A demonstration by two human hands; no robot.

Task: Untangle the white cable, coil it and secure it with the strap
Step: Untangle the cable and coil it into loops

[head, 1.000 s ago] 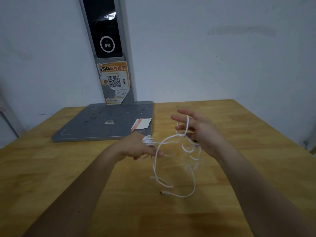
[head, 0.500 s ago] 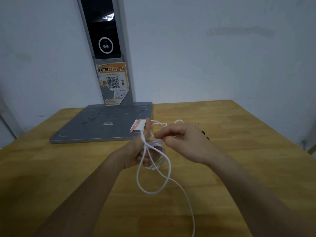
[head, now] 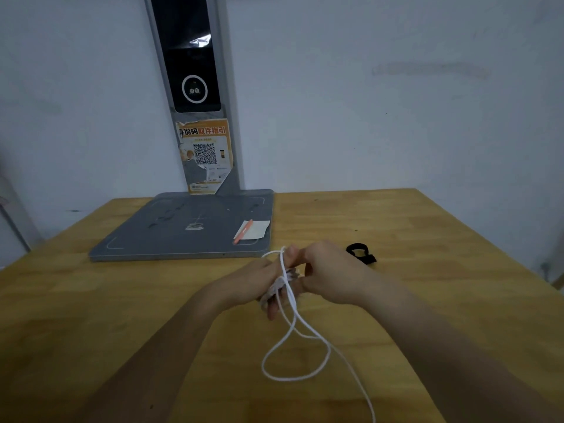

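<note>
Pale wall behind, then the wooden worktop point(head: 427, 300) carrying a grey scanner stand point(head: 189, 230) at the back. Nearer, my left hand point(head: 259, 285) is curled round the wound turns of the white cable point(head: 287, 282), acting as a spool, while my right hand point(head: 332, 273) pinches the strand to guide it. Loose cable loops trail toward me. Just beyond my right hand lies the black strap point(head: 361, 253), within reach, unobstructed.

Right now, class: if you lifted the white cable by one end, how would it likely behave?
Probably floppy: the white cable droops from the left hand in a slack loop. Likely light, being thin. It may tangle, since strands cross below the right hand.
</note>
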